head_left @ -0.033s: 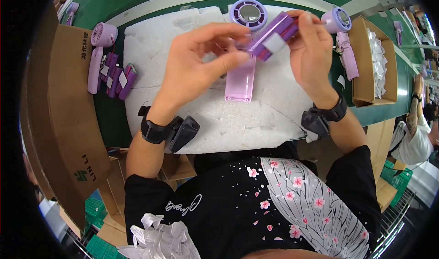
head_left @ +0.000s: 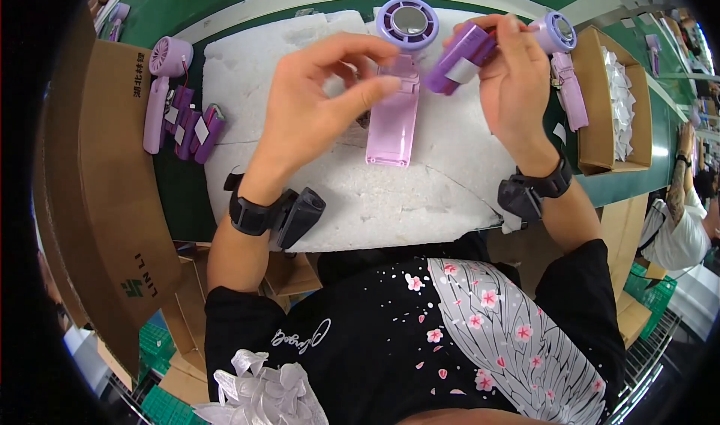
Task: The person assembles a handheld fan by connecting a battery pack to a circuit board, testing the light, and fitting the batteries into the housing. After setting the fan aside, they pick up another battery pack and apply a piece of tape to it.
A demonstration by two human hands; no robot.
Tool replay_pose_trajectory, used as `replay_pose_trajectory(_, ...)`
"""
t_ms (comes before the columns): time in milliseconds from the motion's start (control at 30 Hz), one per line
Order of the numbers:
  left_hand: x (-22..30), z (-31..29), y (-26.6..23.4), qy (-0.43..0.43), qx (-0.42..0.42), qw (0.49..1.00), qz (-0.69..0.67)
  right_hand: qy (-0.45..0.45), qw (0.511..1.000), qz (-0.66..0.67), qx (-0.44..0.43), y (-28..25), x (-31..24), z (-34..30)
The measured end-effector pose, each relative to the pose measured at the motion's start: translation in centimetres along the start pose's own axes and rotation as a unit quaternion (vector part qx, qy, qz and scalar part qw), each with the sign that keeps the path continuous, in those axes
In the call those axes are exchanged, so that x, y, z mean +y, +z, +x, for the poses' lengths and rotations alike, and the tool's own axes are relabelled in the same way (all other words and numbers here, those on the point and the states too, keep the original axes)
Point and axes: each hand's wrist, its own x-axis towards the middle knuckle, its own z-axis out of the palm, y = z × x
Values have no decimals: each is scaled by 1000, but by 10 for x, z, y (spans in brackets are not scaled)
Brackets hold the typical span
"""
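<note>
"The purple battery pack [head_left: 457, 56] with the white label is now swung rightward, clear of the pink oblong plastic shell [head_left: 391, 129] overlapped by it earlier!"
"By which hand is it gripped?"
"Pinched in the right hand's [head_left: 517, 87] thumb and fingers. The left hand [head_left: 307, 102] is held wide over the shell's upper end; whether contact is made can't be told."
"Underneath?"
"A white foam slab [head_left: 375, 207] is laid on the green tabletop [head_left: 180, 200], flanked by a brown cardboard box [head_left: 596, 110]."
</note>
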Motion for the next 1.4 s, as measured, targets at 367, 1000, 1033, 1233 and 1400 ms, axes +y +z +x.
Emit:
replay_pose_trajectory(367, -3, 2, -8, -110, -68, 978, 161, -111, 844, -475, -223, 1, -5, -8)
replay_pose_trajectory(1000, -3, 6, -12, -200, -122, 971, 49, -193, 790, -516, -268, 7, 7, -19)
replay_pose_trajectory(1033, -2, 6, -12, -204, -132, 969, 55, -196, 789, -517, -267, 8, 8, -19)
replay_pose_trajectory(1233, -4, 4, -12, -202, -138, 968, 53, -197, 787, -526, -255, 10, 7, -22)
replay_pose_trajectory(1400, -4, 5, -12, -194, -144, 969, 58, -202, 782, -534, -251, 11, 9, -21)
